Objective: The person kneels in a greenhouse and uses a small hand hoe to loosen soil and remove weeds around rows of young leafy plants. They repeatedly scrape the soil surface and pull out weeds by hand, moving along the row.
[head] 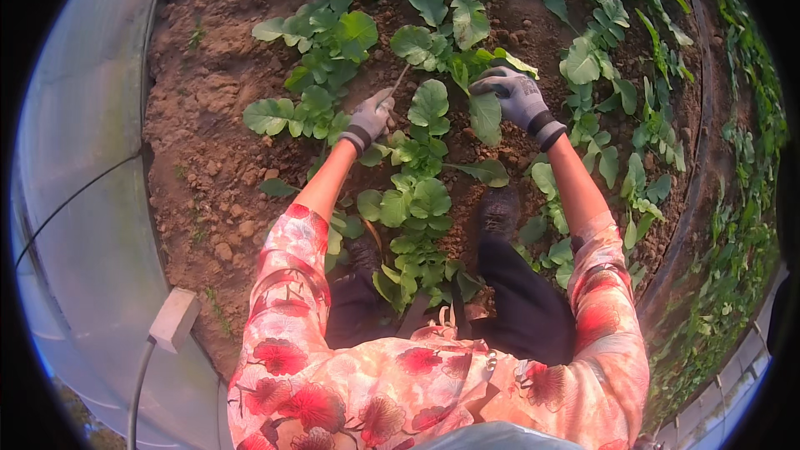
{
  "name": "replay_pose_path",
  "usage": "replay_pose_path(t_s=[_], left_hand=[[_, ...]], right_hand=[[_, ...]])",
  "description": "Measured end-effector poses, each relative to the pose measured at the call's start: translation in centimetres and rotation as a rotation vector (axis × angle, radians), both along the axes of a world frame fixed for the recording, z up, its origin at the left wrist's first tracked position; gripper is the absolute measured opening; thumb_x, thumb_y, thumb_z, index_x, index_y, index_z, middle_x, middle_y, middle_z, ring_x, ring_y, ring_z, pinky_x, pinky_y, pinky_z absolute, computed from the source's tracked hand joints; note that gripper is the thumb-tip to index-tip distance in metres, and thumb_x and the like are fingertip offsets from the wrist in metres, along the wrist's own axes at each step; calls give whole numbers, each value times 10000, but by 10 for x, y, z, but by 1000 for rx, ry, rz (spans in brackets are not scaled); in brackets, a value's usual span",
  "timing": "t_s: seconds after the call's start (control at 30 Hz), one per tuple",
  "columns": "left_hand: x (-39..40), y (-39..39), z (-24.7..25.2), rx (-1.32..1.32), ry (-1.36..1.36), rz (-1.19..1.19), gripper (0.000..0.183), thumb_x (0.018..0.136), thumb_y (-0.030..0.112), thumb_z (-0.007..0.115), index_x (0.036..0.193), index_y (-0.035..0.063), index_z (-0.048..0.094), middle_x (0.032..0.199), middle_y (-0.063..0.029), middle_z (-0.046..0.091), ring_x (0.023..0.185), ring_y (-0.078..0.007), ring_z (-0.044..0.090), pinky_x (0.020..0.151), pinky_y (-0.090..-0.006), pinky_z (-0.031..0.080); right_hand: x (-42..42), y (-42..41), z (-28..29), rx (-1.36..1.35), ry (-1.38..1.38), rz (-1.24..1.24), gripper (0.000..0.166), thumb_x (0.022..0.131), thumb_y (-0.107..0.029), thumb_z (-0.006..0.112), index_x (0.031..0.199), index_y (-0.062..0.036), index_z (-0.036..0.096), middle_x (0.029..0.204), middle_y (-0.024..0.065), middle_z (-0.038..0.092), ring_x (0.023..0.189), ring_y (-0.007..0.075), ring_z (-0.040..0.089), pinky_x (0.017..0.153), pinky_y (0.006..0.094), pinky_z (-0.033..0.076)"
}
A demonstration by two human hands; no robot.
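My left hand (370, 115), in a grey work glove with a dark cuff, is closed around a thin-shafted tool (400, 80). The shaft slants up and right towards the base of a leafy plant (420, 47); its far end is partly hidden by leaves. In a matching glove, my right hand (514, 95) is at a neighbouring leafy green plant (465, 72), thumb and fingers closed around its leaves. One broad leaf (485, 119) hangs below those fingers. Between my hands stands another plant of the same row (429, 103).
My dark shoes (499, 209) stand among the rows on reddish-brown clumpy soil (212, 137). A plastic-sheet wall (87, 131) runs along the left, with a concrete block (175, 319) at its foot. More leafy rows and a dark drip line (705, 94) lie right.
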State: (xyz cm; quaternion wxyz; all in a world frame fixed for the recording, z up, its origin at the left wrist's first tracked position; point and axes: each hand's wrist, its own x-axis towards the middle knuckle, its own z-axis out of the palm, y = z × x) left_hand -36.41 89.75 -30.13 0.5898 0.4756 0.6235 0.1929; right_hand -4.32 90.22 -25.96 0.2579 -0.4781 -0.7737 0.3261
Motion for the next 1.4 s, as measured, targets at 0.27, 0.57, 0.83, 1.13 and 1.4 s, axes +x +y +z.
replay_pose_path(t_s=[0.27, 0.57, 0.83, 1.13, 1.4], left_hand=[[-67, -31, 9, -177, -96, 141, 477, 948, 290, 445, 1376, 85, 405, 626, 7, 521, 438, -75, 432, 420, -224, 352], [-79, -103, 45, -140, 233, 34, 408, 918, 186, 398, 1281, 28, 498, 730, 40, 462, 646, -57, 437, 589, -212, 355], [-100, -151, 36, -193, -17, 74, 382, 942, 105, 396, 1308, 13, 455, 776, 27, 496, 633, -34, 477, 544, -194, 392], [-78, -77, 98, -55, 352, -151, 443, 935, 280, 422, 1320, 66, 465, 611, -47, 556, 463, -127, 534, 478, -287, 463], [-161, -115, 160, 179, 33, 182, 423, 939, 202, 412, 1331, 50, 457, 779, 27, 528, 596, -72, 524, 484, -239, 441]], right_hand=[[-10, 0, 3, -26, -2, 9, 239, 746, -94, 629, 935, -211, 716, 1047, 30, 630, 947, 240, 615, 819, 332, 497], [-4, -5, 13, -91, -45, -25, 222, 765, -136, 644, 954, -226, 715, 1066, 31, 630, 959, 245, 616, 830, 335, 497], [-14, -3, 9, -98, -56, 15, 245, 764, -129, 642, 976, -233, 707, 1080, 26, 618, 950, 246, 617, 816, 337, 496], [-45, 1, 35, -61, -165, 75, 309, 735, -153, 635, 1035, -210, 676, 1079, 25, 607, 972, 254, 606, 821, 350, 504], [-118, 20, 115, 201, -271, 260, 424, 736, -260, 660, 1151, -176, 624, 1141, 62, 594, 1149, 313, 490, 999, 447, 368]])
